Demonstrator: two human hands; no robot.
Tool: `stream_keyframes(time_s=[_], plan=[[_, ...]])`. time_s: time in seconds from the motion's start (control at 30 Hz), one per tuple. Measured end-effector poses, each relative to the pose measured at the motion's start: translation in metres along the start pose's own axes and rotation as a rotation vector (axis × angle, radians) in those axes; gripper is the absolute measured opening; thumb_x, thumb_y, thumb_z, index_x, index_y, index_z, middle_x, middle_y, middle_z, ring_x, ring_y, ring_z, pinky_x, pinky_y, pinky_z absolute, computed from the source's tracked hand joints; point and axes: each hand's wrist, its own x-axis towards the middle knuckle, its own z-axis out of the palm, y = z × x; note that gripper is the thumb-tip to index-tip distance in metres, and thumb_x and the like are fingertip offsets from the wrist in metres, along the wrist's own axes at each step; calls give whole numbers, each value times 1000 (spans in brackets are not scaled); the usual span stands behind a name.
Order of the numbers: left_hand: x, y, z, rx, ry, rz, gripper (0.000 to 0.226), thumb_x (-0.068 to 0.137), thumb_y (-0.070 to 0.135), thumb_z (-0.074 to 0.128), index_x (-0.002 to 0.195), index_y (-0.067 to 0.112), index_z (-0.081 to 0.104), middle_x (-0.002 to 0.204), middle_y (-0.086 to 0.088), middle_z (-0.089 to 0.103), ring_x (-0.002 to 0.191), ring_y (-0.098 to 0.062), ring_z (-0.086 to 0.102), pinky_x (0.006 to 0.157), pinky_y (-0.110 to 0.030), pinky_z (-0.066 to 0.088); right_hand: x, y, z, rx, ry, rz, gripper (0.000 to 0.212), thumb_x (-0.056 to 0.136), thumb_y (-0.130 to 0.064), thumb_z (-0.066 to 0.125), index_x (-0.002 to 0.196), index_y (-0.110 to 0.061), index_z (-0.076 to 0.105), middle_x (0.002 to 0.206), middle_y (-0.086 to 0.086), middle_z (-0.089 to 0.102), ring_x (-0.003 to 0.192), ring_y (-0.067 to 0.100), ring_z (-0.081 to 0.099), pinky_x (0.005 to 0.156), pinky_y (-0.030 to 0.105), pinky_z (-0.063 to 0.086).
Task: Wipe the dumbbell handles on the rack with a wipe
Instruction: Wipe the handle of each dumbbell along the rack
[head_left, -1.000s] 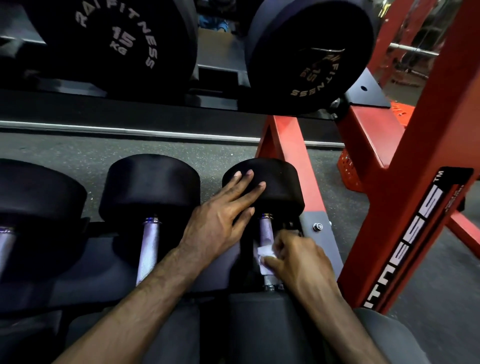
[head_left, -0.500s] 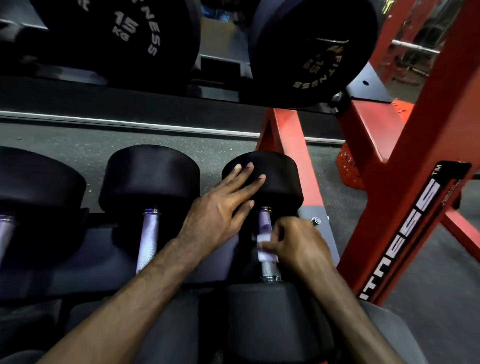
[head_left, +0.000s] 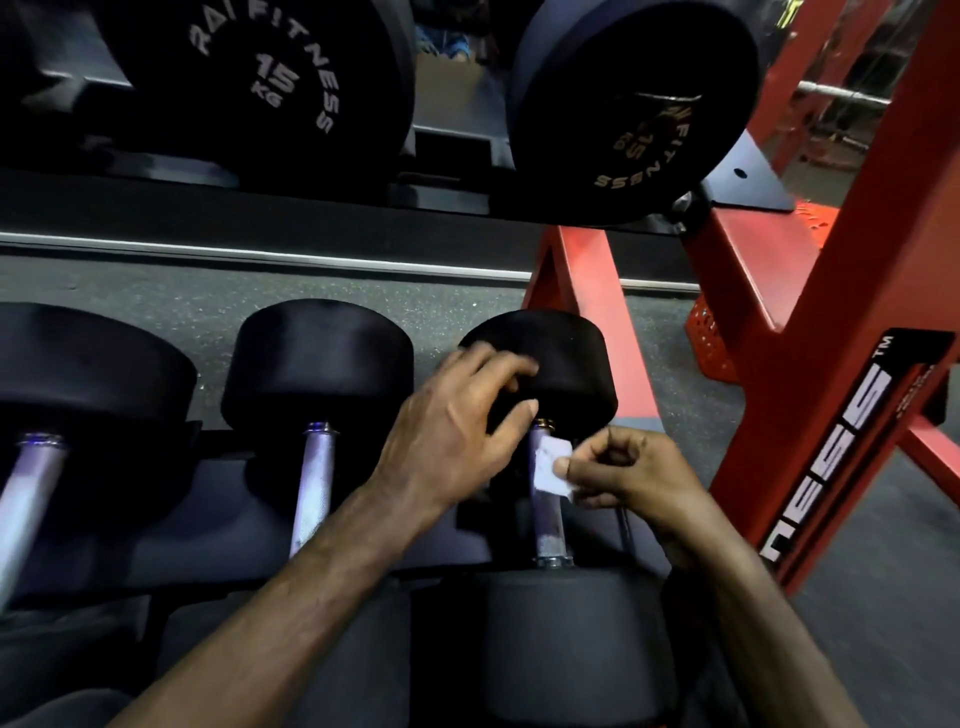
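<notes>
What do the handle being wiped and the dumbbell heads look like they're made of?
The handle looks like bare metal: silvery, with a sheen and a faintly rough, grippy texture. The dumbbell heads look like matte black rubber, though a coating over metal can't be ruled out.

Right hand (head_left: 628, 480) pinches a white wipe (head_left: 555, 464) against the rightmost dumbbell handle (head_left: 546, 512).

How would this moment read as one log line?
step: wiping | right hand: pinches wipe at rightmost dumbbell handle | left hand: on its head

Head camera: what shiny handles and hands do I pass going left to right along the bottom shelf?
Leftmost handle → middle handle → left hand → handle being wiped → right hand, pinching the wipe.
</notes>
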Motion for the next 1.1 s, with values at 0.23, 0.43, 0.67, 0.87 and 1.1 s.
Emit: stream_keyframes(time_s=[0.23, 0.43, 0.67, 0.87, 1.1], plan=[[1, 9, -3, -720, -324, -668, 24, 91, 31, 83, 104, 10, 79, 83, -3, 80, 76, -14, 75, 70, -29, 60, 3, -23, 15, 117, 2, -214, 25, 74, -14, 87, 84, -3, 67, 81, 13, 70, 77, 20, 69, 70, 32, 63], [4, 5, -6, -748, -243, -768, 21, 95, 16, 80, 104, -2, 77, 83, -7, 81, 67, -13, 75, 72, -29, 55, 5, -20, 4, -330, 115, -546, 27, 79, -20, 91, 98, -17, 73, 98, -2, 70, 88, 12, 71, 79, 25, 56], [3, 10, -6, -795, -244, -792, 20, 91, 22, 82, 101, 5, 79, 85, -10, 82, 68, -13, 73, 69, -23, 53, 7, -11, 9, -356, 32, -627, 42, 79, -26, 92, 116, -22, 72, 110, -8, 69, 100, 17, 71, 83, 41, 60], [4, 8, -6, -871, -302, -799, 40, 91, 43, 72, 110, 8, 80, 102, -12, 82, 87, -23, 79, 92, -41, 59, 5, -4, 11, -112, -80, -482, 29, 91, -15, 80, 119, -22, 77, 112, -9, 78, 105, 12, 75, 97, 42, 60], [0, 5, -1, -806, -264, -775, 29, 88, 34, 81, 103, 9, 80, 95, -10, 82, 80, -15, 71, 77, -29, 60, 3, 0, 14, -79, -153, -424, 32, 96, -20, 74, 128, -20, 75, 121, -8, 76, 119, 13, 69, 103, 40, 57]])
